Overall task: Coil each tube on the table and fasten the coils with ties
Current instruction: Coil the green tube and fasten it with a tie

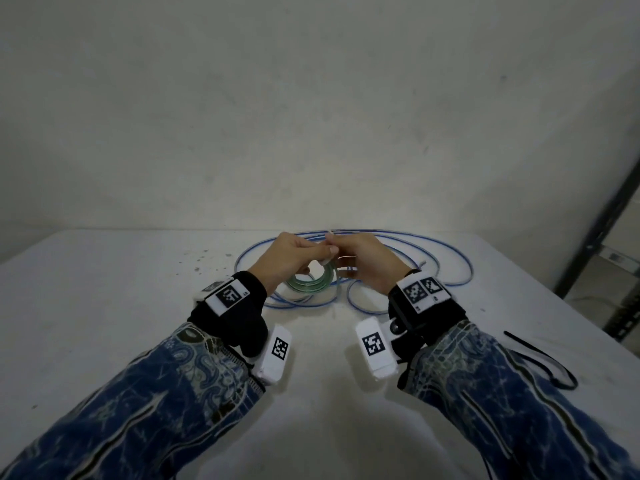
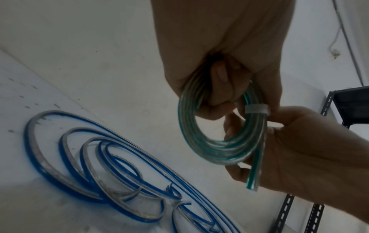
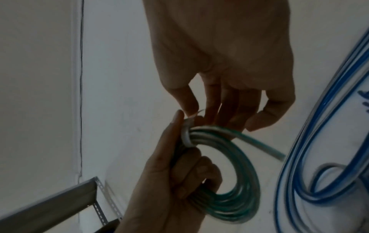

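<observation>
A green-striped clear tube, wound into a small coil, hangs just above the white table. My left hand grips it with fingers curled through the ring. A white tie wraps the coil's strands beside the left thumb. My right hand pinches the tie's free end between thumb and forefinger. One short tube end sticks out of the coil. A long blue-striped tube lies in loose loops on the table under and behind the hands.
A black tie lies on the table at the right, near its edge. A dark metal rack stands past the table's right side. A bare wall rises right behind the table's far edge.
</observation>
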